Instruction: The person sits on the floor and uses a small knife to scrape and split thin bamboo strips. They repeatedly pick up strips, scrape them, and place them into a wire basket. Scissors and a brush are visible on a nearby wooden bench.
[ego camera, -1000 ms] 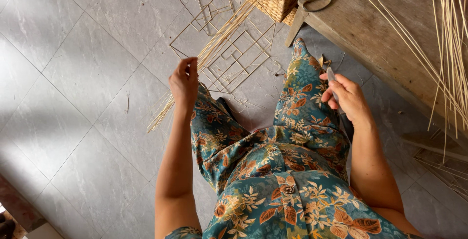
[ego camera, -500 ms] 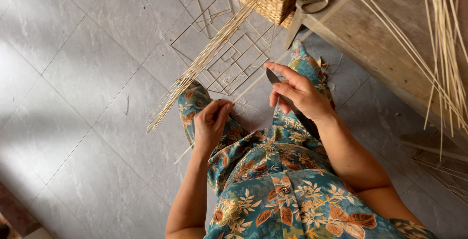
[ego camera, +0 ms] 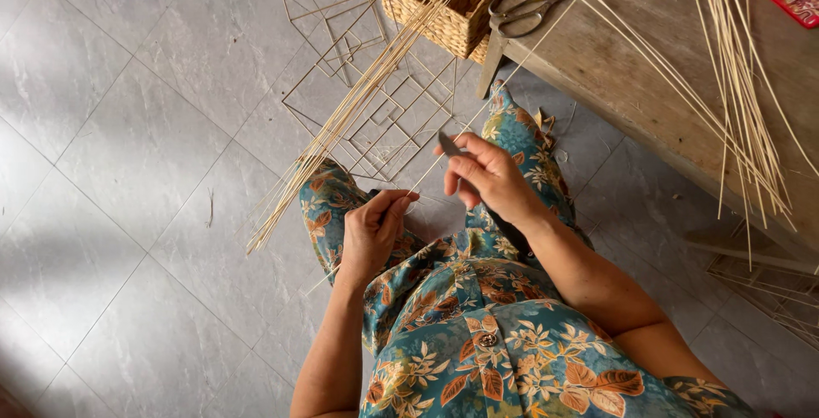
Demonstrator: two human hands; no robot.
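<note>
now | left fingers pinch strip | right fingers grip knife

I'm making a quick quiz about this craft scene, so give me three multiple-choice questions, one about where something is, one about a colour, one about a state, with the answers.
1. Where do the scissors lie?
A. on the wooden table
B. on the floor tiles
C. in the person's lap

2. What colour is the floor?
A. red
B. grey
C. green

3. What is the right hand doing?
A. hanging open
B. resting on the basket
C. gripping a knife

Answers: 1 A, the scissors rest on the tabletop beside the wicker basket. 2 B, the tiles are plain grey. 3 C, fingers close round the handle, blade showing above them.
</note>
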